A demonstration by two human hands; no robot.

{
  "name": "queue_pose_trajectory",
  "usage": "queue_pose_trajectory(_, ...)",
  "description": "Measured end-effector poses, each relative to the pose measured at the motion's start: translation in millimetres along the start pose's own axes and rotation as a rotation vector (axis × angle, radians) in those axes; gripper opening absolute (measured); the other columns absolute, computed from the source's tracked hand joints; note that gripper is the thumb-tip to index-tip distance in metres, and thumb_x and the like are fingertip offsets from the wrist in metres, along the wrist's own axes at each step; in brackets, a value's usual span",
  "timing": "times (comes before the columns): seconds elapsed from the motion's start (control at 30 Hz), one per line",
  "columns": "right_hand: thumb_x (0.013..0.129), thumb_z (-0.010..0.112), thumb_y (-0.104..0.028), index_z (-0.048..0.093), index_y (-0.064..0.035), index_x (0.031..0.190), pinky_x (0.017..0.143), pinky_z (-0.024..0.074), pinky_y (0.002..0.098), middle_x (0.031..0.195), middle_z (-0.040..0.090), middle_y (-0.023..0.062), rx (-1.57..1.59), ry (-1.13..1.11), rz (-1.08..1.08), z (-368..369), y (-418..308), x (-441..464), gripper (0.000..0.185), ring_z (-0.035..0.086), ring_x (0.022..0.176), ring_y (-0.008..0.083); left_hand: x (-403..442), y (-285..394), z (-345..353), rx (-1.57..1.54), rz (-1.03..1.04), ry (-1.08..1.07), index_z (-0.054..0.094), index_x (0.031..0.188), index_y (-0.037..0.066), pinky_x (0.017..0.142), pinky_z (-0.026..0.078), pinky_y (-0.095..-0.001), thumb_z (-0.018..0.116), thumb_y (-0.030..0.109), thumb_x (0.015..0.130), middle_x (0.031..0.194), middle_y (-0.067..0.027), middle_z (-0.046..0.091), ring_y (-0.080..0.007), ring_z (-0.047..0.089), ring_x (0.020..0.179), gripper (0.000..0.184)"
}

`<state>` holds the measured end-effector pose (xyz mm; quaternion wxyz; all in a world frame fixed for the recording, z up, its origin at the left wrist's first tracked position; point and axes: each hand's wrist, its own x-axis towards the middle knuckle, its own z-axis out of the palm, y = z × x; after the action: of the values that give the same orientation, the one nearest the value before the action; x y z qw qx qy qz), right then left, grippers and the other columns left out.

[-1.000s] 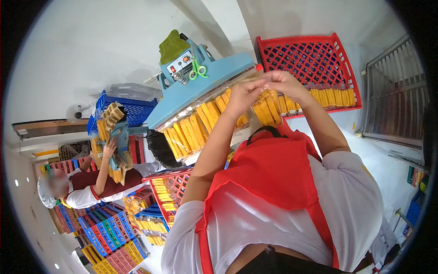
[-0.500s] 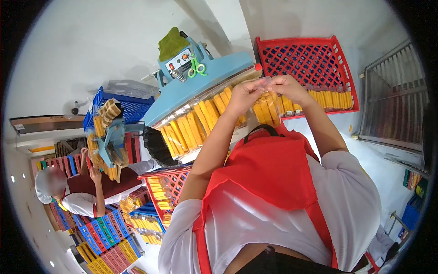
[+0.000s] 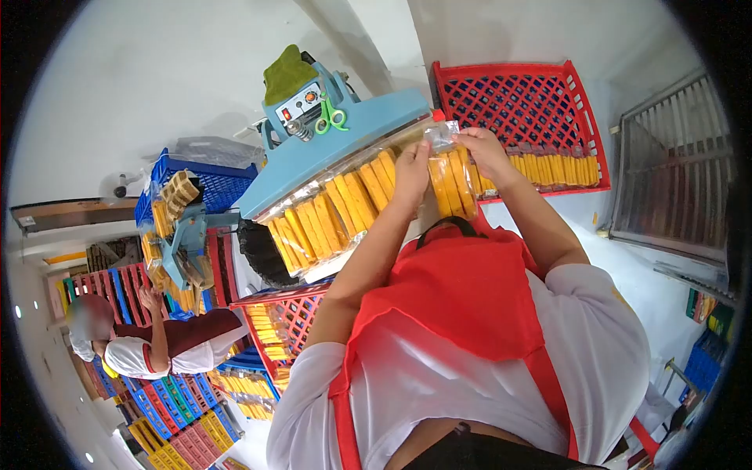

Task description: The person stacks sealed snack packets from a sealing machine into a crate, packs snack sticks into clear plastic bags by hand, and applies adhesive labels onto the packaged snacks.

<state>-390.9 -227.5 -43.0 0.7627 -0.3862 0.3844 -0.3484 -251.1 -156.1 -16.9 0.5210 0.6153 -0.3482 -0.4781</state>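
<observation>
Near the right end of the blue bag sealer, I hold a clear plastic bag of long yellow bars upright. My left hand pinches the bag's upper left side. My right hand grips its top right corner, where the clear plastic stands above the bars. A row of similar packed bags lines the front of the sealer, partly hidden by my left forearm.
Behind my right hand, a red crate holds a row of filled bags. Green-handled scissors and a green cloth are on the sealer. At left, a co-worker stands by another sealer and a blue crate.
My hands have moved apart along the bag's top, the left one lower on its side. The plastic top now shows between them. The co-worker's arm has lowered away from the other sealer.
</observation>
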Motion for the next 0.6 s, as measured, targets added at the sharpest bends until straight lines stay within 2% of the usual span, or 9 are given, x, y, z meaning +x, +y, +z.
queue_pose_trajectory(0.07,0.075,0.057,-0.010,0.056,0.0023,0.078,0.057,0.0421,0.0233,0.071,0.056,0.0050,0.038,0.012,0.021,1,0,3,0.012,0.053,0.063,0.0110,-1,-13,11,-0.180,-0.065,0.040,0.050,0.101,-0.006,0.073,0.040,-0.0248,0.049,0.016,0.083,0.090,-0.0103,0.056,-0.0132,0.051,0.082,0.029)
queue_pose_trajectory(0.1,0.074,0.057,-0.008,0.056,0.0022,0.078,0.057,0.0428,0.0240,0.071,0.056,0.0056,0.037,0.034,0.062,2,-3,4,0.011,0.053,0.063,0.0119,1,-19,13,-0.182,-0.066,0.043,0.050,0.101,-0.006,0.073,0.040,-0.0248,0.049,0.016,0.083,0.090,-0.0103,0.056,-0.0132,0.051,0.082,0.029)
queue_pose_trajectory(0.17,0.074,0.057,-0.007,0.056,0.0021,0.078,0.057,0.0435,0.0247,0.071,0.056,0.0061,0.030,0.053,0.106,1,-3,11,0.010,0.054,0.062,0.0128,7,-31,16,0.077,0.050,0.079,0.042,0.110,-0.006,0.074,0.039,-0.0218,0.047,0.019,0.085,0.095,-0.0085,0.052,-0.0119,0.049,0.083,0.037)
queue_pose_trajectory(0.27,0.073,0.058,-0.006,0.056,0.0022,0.077,0.057,0.0446,0.0255,0.070,0.056,0.0068,0.053,0.071,0.130,-5,14,38,0.010,0.054,0.062,0.0142,20,-45,14,0.098,0.041,0.139,0.040,0.112,-0.007,0.075,0.039,-0.0233,0.047,0.020,0.085,0.098,-0.0106,0.051,-0.0135,0.048,0.086,0.038)
queue_pose_trajectory(0.4,0.075,0.060,-0.013,0.055,0.0015,0.079,0.058,0.0445,0.0258,0.072,0.056,0.0067,0.189,0.065,0.159,9,21,57,0.016,0.055,0.063,0.0145,33,-50,11,-0.035,-0.006,0.200,0.040,0.113,-0.007,0.078,0.039,-0.0258,0.045,0.018,0.085,0.101,-0.0116,0.050,-0.0154,0.047,0.091,0.038)
queue_pose_trajectory(0.47,0.076,0.060,-0.016,0.054,0.0011,0.078,0.060,0.0443,0.0256,0.072,0.056,0.0062,0.238,0.077,0.160,15,14,53,0.018,0.055,0.064,0.0141,38,-47,10,-0.145,-0.037,0.310,0.043,0.110,-0.009,0.084,0.037,-0.0289,0.048,0.015,0.083,0.107,-0.0168,0.048,-0.0215,0.047,0.097,0.037)
queue_pose_trajectory(0.6,0.078,0.058,-0.018,0.051,-0.0019,0.085,0.063,0.0437,0.0247,0.077,0.054,0.0032,0.107,-0.021,0.141,16,-4,27,0.019,0.054,0.069,0.0120,38,-41,12,-0.164,-0.051,0.318,0.043,0.110,-0.008,0.081,0.039,-0.0266,0.048,0.015,0.082,0.104,-0.0146,0.050,-0.0193,0.049,0.092,0.036)
